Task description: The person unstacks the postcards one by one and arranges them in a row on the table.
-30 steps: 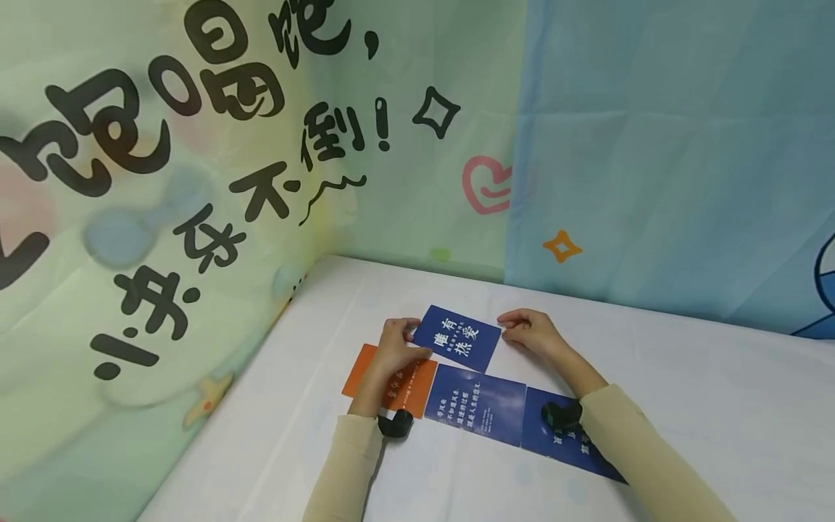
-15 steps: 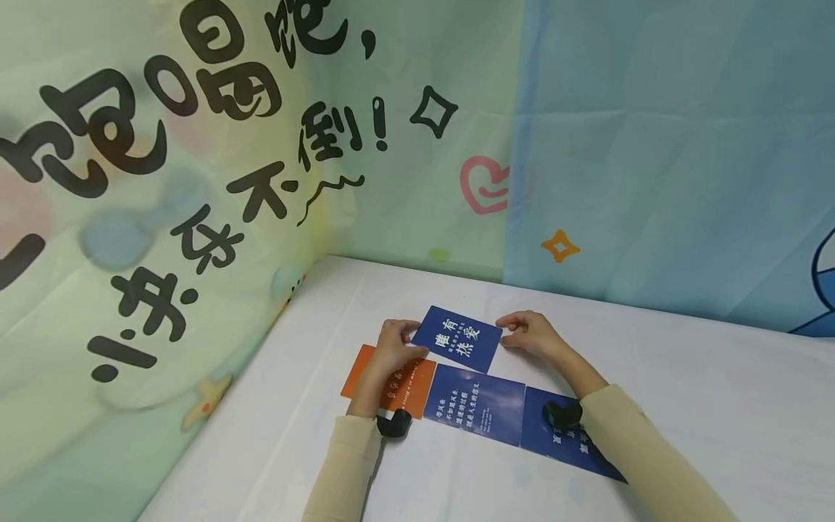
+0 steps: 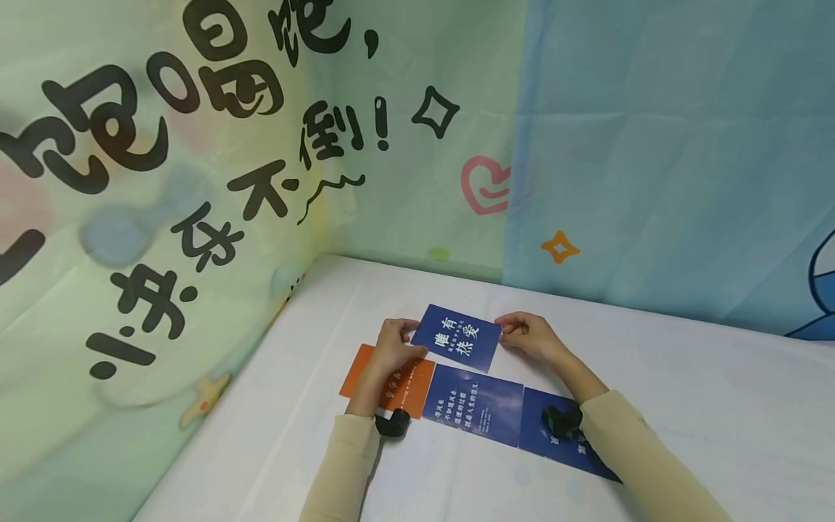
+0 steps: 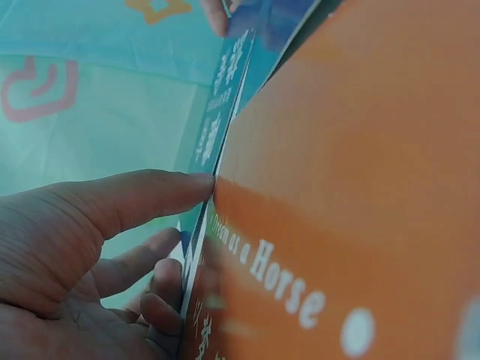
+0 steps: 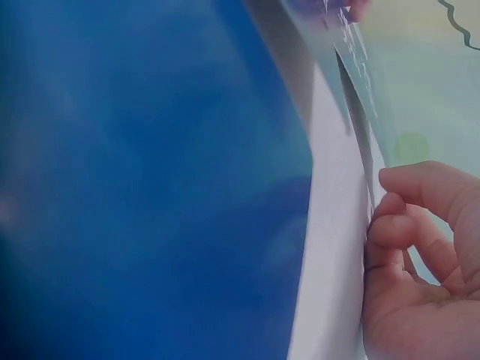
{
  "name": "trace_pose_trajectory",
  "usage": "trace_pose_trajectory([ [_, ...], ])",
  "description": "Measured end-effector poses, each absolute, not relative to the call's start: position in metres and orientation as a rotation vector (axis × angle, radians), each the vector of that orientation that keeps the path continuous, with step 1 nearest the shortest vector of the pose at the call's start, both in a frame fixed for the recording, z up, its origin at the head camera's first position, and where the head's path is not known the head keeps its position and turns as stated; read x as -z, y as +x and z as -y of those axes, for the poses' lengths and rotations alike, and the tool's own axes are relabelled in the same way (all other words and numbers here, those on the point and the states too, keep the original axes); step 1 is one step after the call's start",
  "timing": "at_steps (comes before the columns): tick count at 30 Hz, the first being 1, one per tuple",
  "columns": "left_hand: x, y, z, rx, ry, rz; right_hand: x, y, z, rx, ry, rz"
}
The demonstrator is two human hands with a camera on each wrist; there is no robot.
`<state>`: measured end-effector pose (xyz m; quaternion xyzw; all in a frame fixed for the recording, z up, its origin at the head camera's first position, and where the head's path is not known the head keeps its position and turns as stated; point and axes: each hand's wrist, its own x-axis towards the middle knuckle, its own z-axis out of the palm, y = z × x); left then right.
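Observation:
A blue card (image 3: pixel 457 338) with white Chinese characters lies slantwise behind a row of other cards. My left hand (image 3: pixel 394 348) holds it at its left side, thumb at the near corner and fingers at the far one; the left wrist view shows the thumb against the edge. At the opposite corner, the bent fingers of my right hand (image 3: pixel 531 335) pinch the card's right edge. Below the left hand is an orange card (image 3: pixel 411 388), partly covered by that wrist. Beside it lies a second blue card (image 3: pixel 475 404) with lines of white writing.
A third blue card (image 3: pixel 567 453) continues the row to the right, partly hidden by the right sleeve and its wrist camera (image 3: pixel 561 419). All lie on a white table (image 3: pixel 274 435). Printed cloth walls (image 3: pixel 652 181) rise along the table's left and back edges.
My right fingertips have shifted slightly left, closer onto the blue card's right corner. The card, the row and my left hand have hardly moved.

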<state>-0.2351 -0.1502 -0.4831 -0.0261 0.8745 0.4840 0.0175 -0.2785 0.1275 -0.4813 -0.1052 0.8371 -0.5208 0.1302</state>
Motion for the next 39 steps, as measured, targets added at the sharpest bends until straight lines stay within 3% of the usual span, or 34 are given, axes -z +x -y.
trace_pose_trajectory([
  [39, 0.473, -0.23, 0.132, -1.652, 0.054, -2.654, 0.471, -0.256, -0.141, 1.801, -0.147, -2.291],
])
